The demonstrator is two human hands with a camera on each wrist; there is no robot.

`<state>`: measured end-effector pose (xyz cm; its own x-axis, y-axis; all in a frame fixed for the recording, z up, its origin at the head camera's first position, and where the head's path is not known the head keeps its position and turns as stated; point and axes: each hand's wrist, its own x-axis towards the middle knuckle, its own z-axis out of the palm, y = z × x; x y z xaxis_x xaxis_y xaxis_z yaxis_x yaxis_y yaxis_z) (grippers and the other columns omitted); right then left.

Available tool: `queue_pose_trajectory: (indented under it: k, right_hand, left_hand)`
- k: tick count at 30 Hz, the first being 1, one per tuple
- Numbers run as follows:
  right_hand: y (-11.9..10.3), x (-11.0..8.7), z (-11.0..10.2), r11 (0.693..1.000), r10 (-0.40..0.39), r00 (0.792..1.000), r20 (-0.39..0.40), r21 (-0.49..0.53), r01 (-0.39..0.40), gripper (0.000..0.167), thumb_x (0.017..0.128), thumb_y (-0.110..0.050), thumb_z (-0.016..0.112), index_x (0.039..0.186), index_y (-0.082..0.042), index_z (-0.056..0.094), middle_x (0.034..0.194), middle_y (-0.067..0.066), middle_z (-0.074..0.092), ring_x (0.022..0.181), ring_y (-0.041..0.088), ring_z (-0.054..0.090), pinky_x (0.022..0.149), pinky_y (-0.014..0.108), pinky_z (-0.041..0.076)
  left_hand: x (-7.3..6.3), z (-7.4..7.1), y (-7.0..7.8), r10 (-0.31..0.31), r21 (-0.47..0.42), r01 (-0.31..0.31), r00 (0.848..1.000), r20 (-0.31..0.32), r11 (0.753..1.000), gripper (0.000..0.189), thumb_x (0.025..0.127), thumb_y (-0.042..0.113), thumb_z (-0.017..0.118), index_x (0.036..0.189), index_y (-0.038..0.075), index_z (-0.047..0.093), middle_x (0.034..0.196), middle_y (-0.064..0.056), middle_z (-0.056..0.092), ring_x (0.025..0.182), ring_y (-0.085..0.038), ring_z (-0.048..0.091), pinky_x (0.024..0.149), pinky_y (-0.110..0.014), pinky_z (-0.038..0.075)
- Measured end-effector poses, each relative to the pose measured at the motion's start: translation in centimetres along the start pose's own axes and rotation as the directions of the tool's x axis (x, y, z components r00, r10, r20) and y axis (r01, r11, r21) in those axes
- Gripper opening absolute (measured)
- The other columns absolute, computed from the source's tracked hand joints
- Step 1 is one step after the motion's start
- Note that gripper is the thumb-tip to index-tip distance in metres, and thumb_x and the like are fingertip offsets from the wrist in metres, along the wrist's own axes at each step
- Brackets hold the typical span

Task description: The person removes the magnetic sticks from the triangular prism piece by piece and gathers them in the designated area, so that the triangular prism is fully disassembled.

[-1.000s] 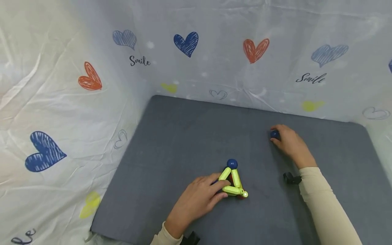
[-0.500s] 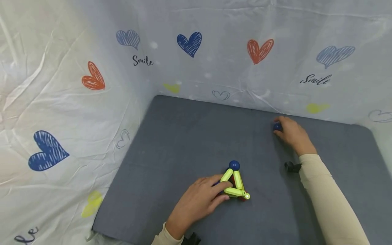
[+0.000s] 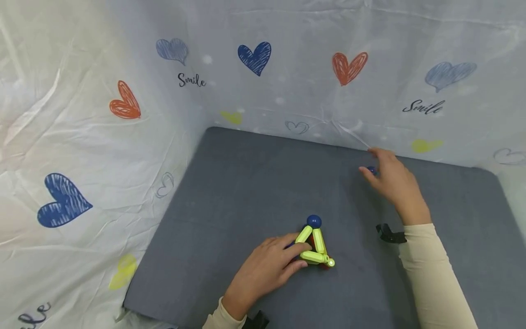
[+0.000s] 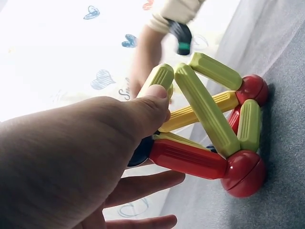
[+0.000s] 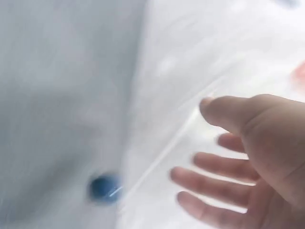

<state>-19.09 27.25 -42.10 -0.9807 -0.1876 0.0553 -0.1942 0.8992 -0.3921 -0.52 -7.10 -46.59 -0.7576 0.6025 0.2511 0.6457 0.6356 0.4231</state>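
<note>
My left hand [image 3: 265, 269] holds a frame of magnetic building sticks and balls [image 3: 318, 241] on the grey table. In the left wrist view its thumb presses a yellow-green stick [image 4: 159, 78], while the index fingertip is hidden. A red stick [image 4: 188, 160] runs to a red ball [image 4: 244, 174] at the base. On top of the frame a blue ball [image 3: 314, 221] shows in the head view. Far back, my right hand [image 3: 396, 185] is spread above a loose blue ball [image 3: 372, 170]. The right wrist view, blurred, shows that ball [image 5: 103, 187] apart from the straight fingers.
A white cloth [image 3: 304, 91] printed with hearts and writing hangs behind the table and along its left side. The table's back edge [image 3: 341, 147] lies close to the right hand. A dark strap piece [image 3: 390, 234] sits at the right wrist.
My right hand carried the blue ball toward the back edge, then let go, and its fingers spread and rose off it. The left hand stays on the frame.
</note>
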Motion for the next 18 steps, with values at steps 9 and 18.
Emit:
queue_pose_trajectory:
  k: [9,18]
  right_hand:
    - [-8.6,-6.8,-1.8,0.979,-0.161,0.987,0.019,0.133,0.157,0.064,0.106,-0.048,0.064,0.155,-0.011,0.046,0.117,0.009,0.073,0.098,0.026,0.073,0.078,0.052,0.058]
    - [-11.7,-11.8,1.6,0.972,-0.145,0.978,0.153,0.206,0.112,0.062,0.103,-0.055,0.066,0.149,-0.016,0.053,0.097,-0.010,0.072,0.074,-0.001,0.063,0.061,0.027,0.052]
  left_hand:
    - [0.3,-0.1,0.3,-0.022,-0.032,0.022,0.999,0.023,0.999,0.033,0.104,0.042,0.067,0.135,0.031,0.065,0.141,0.005,0.061,0.113,-0.010,0.066,0.098,-0.039,0.055]
    - [0.3,-0.2,0.4,-0.026,-0.047,0.028,0.999,0.029,0.999,0.035,0.103,0.038,0.070,0.137,0.030,0.065,0.143,0.002,0.061,0.113,-0.013,0.068,0.096,-0.041,0.056]
